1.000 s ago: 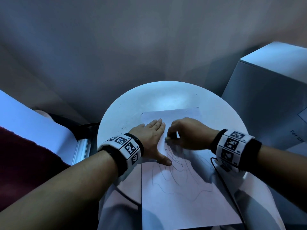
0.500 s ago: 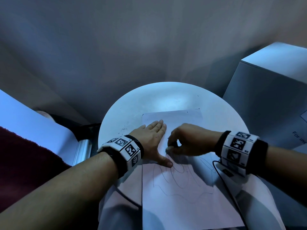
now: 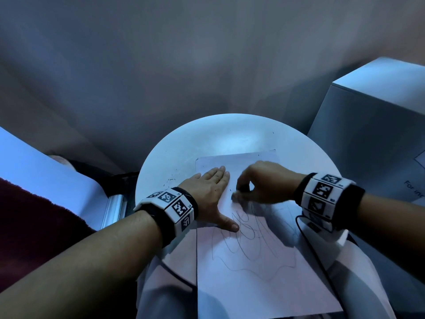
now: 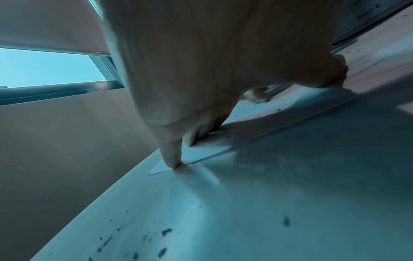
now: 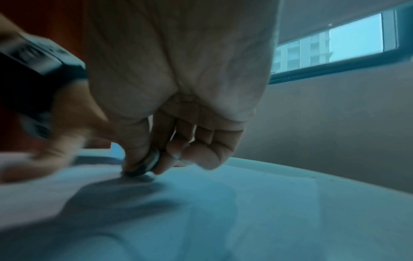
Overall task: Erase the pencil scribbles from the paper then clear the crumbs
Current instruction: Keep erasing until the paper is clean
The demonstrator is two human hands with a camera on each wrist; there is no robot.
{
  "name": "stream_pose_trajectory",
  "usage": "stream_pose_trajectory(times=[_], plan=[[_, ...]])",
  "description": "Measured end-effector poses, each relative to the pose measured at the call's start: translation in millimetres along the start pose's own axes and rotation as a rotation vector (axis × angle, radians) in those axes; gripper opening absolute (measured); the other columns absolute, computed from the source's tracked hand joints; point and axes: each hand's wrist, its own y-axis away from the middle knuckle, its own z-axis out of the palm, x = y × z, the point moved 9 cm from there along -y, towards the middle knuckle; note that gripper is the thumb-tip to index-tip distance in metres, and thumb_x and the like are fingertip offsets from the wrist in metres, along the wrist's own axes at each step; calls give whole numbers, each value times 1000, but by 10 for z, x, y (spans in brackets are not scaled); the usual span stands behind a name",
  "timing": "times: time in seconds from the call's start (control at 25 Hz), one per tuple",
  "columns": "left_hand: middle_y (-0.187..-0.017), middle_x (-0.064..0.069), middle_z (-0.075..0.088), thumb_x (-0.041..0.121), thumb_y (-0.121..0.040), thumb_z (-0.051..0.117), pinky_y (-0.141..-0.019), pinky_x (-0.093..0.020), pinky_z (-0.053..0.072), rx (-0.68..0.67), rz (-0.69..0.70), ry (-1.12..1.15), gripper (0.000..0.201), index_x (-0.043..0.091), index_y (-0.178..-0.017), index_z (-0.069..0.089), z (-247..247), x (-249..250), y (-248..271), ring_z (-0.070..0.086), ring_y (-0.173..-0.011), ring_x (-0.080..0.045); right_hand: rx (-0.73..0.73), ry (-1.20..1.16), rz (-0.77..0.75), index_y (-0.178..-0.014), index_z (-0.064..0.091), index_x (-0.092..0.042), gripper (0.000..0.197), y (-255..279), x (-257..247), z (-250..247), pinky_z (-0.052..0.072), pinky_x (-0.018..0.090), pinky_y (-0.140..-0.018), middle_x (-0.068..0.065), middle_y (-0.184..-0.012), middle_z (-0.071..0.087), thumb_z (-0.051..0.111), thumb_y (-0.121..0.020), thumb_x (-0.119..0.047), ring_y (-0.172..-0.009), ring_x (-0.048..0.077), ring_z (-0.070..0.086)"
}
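Observation:
A white sheet of paper lies on the round white table, with pencil scribbles across its middle. My left hand lies flat on the paper's left part, fingers straight and thumb spread, pressing it down. My right hand pinches a small dark eraser between thumb and fingers and presses it on the paper just above the scribbles. In the left wrist view my left fingertips rest at the paper's far corner.
Dark eraser crumbs lie scattered on the table left of the paper. A large grey box stands at the right. A black cable runs over the table's right edge. A dark red cloth is at the left.
My right hand with the eraser has shifted slightly up and back over the paper in a rubbing stroke. The left hand keeps its place on the sheet.

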Motion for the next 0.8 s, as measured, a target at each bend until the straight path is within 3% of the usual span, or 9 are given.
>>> stream_pose_trajectory(times=[0.12,0.32,0.52,0.68,0.8], plan=[[-167,-3,-17,96,-61,51,-125,-44,9,3,-3,4,142,14,-159,-12,-1,-7,0,-12,-154,-15,93,22,61,-87,74,-23,27,-89,131,-60,57,37,-75,-2,-86,73,62,-88,-47,-80,23,64],[-167,-3,-18,96,-61,50,-125,-43,11,-5,-8,-5,143,14,-159,-13,9,-3,3,-12,-154,-16,-71,-17,-40,-82,71,-18,29,133,-85,153,55,36,-70,1,-77,71,62,-89,-45,-73,24,62],[-167,-3,-17,95,-61,52,-125,-43,11,2,-9,4,142,14,-159,-12,-20,7,31,-11,-154,-15,45,-16,36,-84,74,-21,22,-55,150,-28,58,39,-74,-1,-80,73,66,-87,-41,-76,22,66],[-167,-3,-18,95,-61,52,-125,-43,9,-5,-12,2,142,15,-159,-14,-17,8,27,-12,-154,-15,-107,-39,-68,-77,70,-19,29,123,-58,180,57,40,-70,1,-71,70,62,-87,-46,-69,23,63],[-167,-3,-18,95,-62,52,-125,-43,9,-11,-12,4,142,15,-159,-14,-18,0,19,-12,-154,-15,-37,-34,1,-80,74,-21,26,-4,83,14,58,38,-74,-2,-75,73,66,-87,-46,-73,20,66]])
